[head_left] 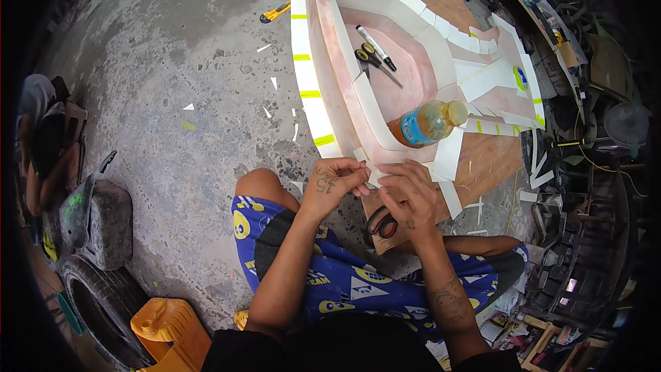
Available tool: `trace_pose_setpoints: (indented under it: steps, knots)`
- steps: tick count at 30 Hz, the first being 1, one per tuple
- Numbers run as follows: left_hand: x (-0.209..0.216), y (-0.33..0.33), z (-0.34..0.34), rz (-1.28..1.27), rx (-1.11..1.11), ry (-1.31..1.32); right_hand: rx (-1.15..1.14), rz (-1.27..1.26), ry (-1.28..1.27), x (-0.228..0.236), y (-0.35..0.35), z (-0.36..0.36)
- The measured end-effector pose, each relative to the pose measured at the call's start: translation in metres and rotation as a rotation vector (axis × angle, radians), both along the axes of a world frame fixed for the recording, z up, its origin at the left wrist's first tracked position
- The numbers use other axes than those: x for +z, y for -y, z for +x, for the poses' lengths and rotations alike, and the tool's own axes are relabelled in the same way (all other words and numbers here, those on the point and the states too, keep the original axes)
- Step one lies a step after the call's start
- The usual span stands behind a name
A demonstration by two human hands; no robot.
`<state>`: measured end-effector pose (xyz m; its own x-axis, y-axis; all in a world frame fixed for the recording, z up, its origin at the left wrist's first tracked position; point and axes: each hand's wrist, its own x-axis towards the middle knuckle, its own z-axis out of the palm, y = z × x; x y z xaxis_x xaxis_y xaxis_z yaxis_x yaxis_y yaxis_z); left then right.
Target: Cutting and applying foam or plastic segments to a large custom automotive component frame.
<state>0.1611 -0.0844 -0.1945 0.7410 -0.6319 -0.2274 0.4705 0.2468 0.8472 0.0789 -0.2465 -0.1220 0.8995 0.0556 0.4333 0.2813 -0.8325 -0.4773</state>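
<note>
My left hand (337, 180) and my right hand (411, 193) meet at the near edge of a large pinkish board form (413, 72), pinching a small white paper strip (375, 176) between the fingertips. White strips (313, 107) with yellow-green tape marks run along the form's left rim. Inside the form's hollow lie black-handled scissors (368, 58), a marker pen (375, 47) and a plastic bottle (428, 124) of orange liquid on its side. A second pair of scissors (383, 225) with red-black handles lies under my right wrist.
Grey concrete floor with paper scraps (272, 83) and a yellow utility knife (274, 12). Another person (43, 145) sits at far left. A tyre (96, 303), grey canister (110, 224) and orange jerrycan (169, 331) sit lower left. Cluttered shelves (585, 186) on the right.
</note>
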Motion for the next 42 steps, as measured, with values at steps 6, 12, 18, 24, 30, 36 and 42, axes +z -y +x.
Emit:
trace_pose_setpoints:
  steps: [6, 12, 18, 24, 30, 36, 42]
  knots:
    - [0.0, 0.0, 0.001, -0.054, -0.006, -0.126, -0.006, 0.009, -0.025, -0.001, -0.002, -0.001]
    - [0.001, 0.0, 0.0, -0.046, 0.014, -0.116, -0.003, 0.001, -0.069, -0.001, -0.003, 0.001]
    - [0.005, 0.003, -0.005, -0.01, 0.051, -0.075, 0.002, -0.011, -0.06, -0.003, -0.001, 0.004]
    - [0.002, 0.006, -0.008, -0.005, 0.071, -0.065, -0.051, 0.001, -0.041, -0.009, -0.001, 0.005]
    - [0.003, 0.005, -0.008, 0.004, 0.09, -0.054, -0.038, -0.032, -0.029, -0.01, 0.001, 0.004]
    - [0.003, 0.002, -0.002, -0.023, 0.041, -0.087, -0.027, -0.049, -0.049, -0.009, 0.002, 0.002]
    - [0.001, 0.002, 0.001, -0.021, 0.014, -0.088, -0.036, -0.043, -0.049, -0.011, 0.001, 0.001]
